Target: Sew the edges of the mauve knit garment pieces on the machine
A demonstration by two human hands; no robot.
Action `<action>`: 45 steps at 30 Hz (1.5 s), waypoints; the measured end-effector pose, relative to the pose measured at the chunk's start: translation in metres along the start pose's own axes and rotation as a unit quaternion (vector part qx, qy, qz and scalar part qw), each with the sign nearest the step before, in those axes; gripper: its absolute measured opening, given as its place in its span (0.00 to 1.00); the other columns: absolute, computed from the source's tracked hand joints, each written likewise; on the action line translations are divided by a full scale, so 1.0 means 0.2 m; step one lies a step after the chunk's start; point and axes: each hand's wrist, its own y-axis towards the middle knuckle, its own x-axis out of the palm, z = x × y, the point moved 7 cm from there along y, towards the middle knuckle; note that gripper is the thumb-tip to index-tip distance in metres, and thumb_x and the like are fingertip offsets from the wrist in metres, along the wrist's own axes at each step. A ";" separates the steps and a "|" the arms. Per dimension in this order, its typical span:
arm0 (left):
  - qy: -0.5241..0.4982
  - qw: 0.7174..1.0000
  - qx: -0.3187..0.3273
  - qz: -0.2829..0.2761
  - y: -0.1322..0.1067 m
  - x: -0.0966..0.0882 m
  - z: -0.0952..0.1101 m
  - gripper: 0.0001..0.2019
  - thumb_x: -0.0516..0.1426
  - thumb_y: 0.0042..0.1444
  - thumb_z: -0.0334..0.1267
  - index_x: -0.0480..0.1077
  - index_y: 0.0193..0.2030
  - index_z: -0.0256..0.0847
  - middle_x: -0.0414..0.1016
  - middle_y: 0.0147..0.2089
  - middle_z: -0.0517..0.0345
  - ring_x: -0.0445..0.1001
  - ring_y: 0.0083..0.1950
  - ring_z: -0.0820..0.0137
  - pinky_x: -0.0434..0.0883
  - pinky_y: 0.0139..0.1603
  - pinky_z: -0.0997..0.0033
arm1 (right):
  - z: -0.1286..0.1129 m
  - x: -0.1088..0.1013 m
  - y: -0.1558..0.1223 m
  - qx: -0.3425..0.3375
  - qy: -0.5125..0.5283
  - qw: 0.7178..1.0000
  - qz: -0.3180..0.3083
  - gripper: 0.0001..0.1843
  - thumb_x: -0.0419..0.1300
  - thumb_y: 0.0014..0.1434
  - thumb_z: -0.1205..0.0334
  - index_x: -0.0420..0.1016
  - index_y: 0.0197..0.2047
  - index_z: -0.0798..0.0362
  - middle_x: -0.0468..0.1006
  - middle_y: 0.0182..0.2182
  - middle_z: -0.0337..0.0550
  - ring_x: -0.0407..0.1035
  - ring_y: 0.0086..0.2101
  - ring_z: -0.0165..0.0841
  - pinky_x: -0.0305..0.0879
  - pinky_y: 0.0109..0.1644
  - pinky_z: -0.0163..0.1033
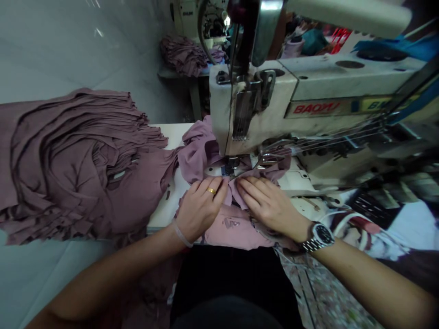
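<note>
Mauve fabric (197, 157) lies bunched around the presser foot (230, 168) of a sewing machine (254, 105). My left hand (205, 201), with a ring on one finger, grips the cloth's near edge just left of the foot, its fingers close together and curled. Right of the foot, my right hand (269, 201) holds another part of the same cloth, fingers bent over it; the thumb is mostly hidden. Both sets of fingertips are close to the needle area. A lighter pink cloth (236, 228) with a small printed mark lies beneath my hands at the table edge.
A large stack of mauve fabric pieces (82, 164) covers the left side of the white table (161, 210). Threads run along the machine's right side. Behind stands another fabric pile (185, 55). Cables and white cloth (414, 228) lie at the right.
</note>
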 end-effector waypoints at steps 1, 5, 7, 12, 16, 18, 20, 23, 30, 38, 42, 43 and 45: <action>-0.005 1.000 0.000 0.010 0.00 0.00 0.00 0.20 0.48 0.66 0.32 0.63 0.63 0.33 0.67 0.61 0.44 0.66 0.57 0.60 0.66 0.51 0.61 | 0.00 0.00 0.01 0.009 0.015 1.000 0.006 0.15 0.53 0.62 0.72 0.72 0.50 0.71 0.74 0.50 0.61 0.65 0.50 0.44 0.67 0.52 0.47; -0.017 0.999 -0.018 0.023 0.01 0.02 -0.02 0.19 0.50 0.65 0.33 0.65 0.61 0.35 0.69 0.59 0.47 0.68 0.54 0.60 0.66 0.46 0.60 | 0.03 0.02 0.01 0.117 0.105 0.987 0.042 0.17 0.54 0.63 0.69 0.70 0.53 0.66 0.74 0.52 0.55 0.65 0.52 0.41 0.65 0.57 0.46; -0.025 0.999 -0.022 0.032 0.02 0.02 -0.02 0.19 0.51 0.64 0.33 0.66 0.61 0.36 0.69 0.59 0.47 0.68 0.54 0.60 0.66 0.46 0.60 | 0.05 0.03 0.00 0.173 0.144 0.973 0.057 0.17 0.54 0.64 0.68 0.69 0.55 0.64 0.74 0.52 0.52 0.65 0.53 0.39 0.64 0.59 0.45; -0.042 0.997 -0.008 0.061 0.02 0.01 0.00 0.18 0.50 0.64 0.31 0.67 0.59 0.31 0.70 0.59 0.45 0.67 0.56 0.60 0.66 0.50 0.60 | 0.00 0.07 0.01 0.164 0.097 0.982 0.013 0.21 0.53 0.64 0.66 0.67 0.59 0.63 0.70 0.57 0.54 0.62 0.56 0.44 0.63 0.57 0.50; -0.055 0.997 -0.006 0.059 0.02 0.02 0.00 0.18 0.49 0.64 0.31 0.67 0.59 0.29 0.70 0.58 0.45 0.67 0.56 0.59 0.67 0.51 0.60 | -0.02 0.08 0.03 0.150 0.052 0.987 -0.005 0.21 0.54 0.63 0.67 0.68 0.59 0.63 0.71 0.57 0.53 0.62 0.55 0.44 0.63 0.56 0.49; -0.064 0.996 -0.011 0.062 0.02 0.02 -0.01 0.19 0.48 0.64 0.31 0.65 0.60 0.29 0.70 0.59 0.45 0.67 0.56 0.59 0.67 0.51 0.60 | -0.02 0.08 0.04 0.145 0.030 0.989 -0.014 0.21 0.55 0.63 0.67 0.68 0.58 0.64 0.71 0.57 0.53 0.62 0.54 0.44 0.63 0.55 0.48; -0.070 0.996 -0.014 0.058 0.02 0.02 -0.01 0.20 0.48 0.64 0.31 0.63 0.62 0.31 0.69 0.60 0.45 0.66 0.57 0.60 0.67 0.51 0.60 | -0.02 0.07 0.04 0.145 0.011 0.989 -0.027 0.22 0.55 0.63 0.66 0.68 0.59 0.64 0.71 0.57 0.54 0.62 0.54 0.44 0.63 0.53 0.48; -0.070 0.996 -0.009 0.049 0.01 0.03 -0.01 0.20 0.48 0.64 0.31 0.63 0.63 0.33 0.68 0.61 0.46 0.66 0.57 0.60 0.66 0.51 0.60 | -0.02 0.07 0.05 0.144 -0.004 0.989 -0.042 0.22 0.55 0.63 0.66 0.68 0.59 0.63 0.71 0.57 0.54 0.62 0.53 0.43 0.62 0.52 0.47; -0.075 0.996 -0.010 0.056 0.02 0.01 -0.02 0.19 0.50 0.64 0.30 0.66 0.61 0.33 0.70 0.59 0.47 0.66 0.57 0.60 0.66 0.52 0.60 | -0.02 0.05 0.06 0.147 -0.018 0.987 -0.057 0.23 0.56 0.62 0.66 0.68 0.59 0.63 0.72 0.55 0.52 0.62 0.48 0.43 0.61 0.48 0.46; -0.078 0.996 -0.009 0.034 0.02 0.04 -0.03 0.20 0.50 0.64 0.31 0.64 0.63 0.34 0.68 0.61 0.47 0.66 0.58 0.60 0.66 0.53 0.60 | -0.02 0.05 0.05 0.147 0.018 0.988 -0.035 0.20 0.54 0.63 0.67 0.69 0.58 0.61 0.72 0.55 0.49 0.62 0.46 0.40 0.61 0.47 0.46; -0.054 0.998 -0.005 0.025 0.04 0.05 -0.04 0.20 0.48 0.65 0.30 0.64 0.63 0.33 0.67 0.62 0.47 0.66 0.58 0.60 0.66 0.53 0.60 | 0.01 0.05 0.06 0.162 0.035 0.986 -0.030 0.18 0.53 0.65 0.67 0.69 0.57 0.62 0.73 0.55 0.50 0.62 0.49 0.40 0.61 0.50 0.46; -0.050 0.999 -0.004 0.022 0.05 0.05 -0.04 0.20 0.48 0.65 0.30 0.63 0.63 0.33 0.67 0.62 0.46 0.66 0.58 0.60 0.66 0.53 0.60 | 0.01 0.06 0.07 0.168 0.039 0.984 -0.032 0.19 0.52 0.65 0.66 0.69 0.57 0.62 0.73 0.55 0.51 0.62 0.49 0.41 0.61 0.51 0.47; -0.044 0.999 -0.002 0.018 0.06 0.05 -0.04 0.21 0.48 0.65 0.30 0.62 0.63 0.32 0.67 0.62 0.46 0.66 0.59 0.60 0.67 0.54 0.59 | 0.02 0.06 0.09 0.177 0.049 0.982 -0.037 0.19 0.51 0.66 0.64 0.69 0.57 0.62 0.72 0.55 0.52 0.62 0.50 0.41 0.61 0.52 0.48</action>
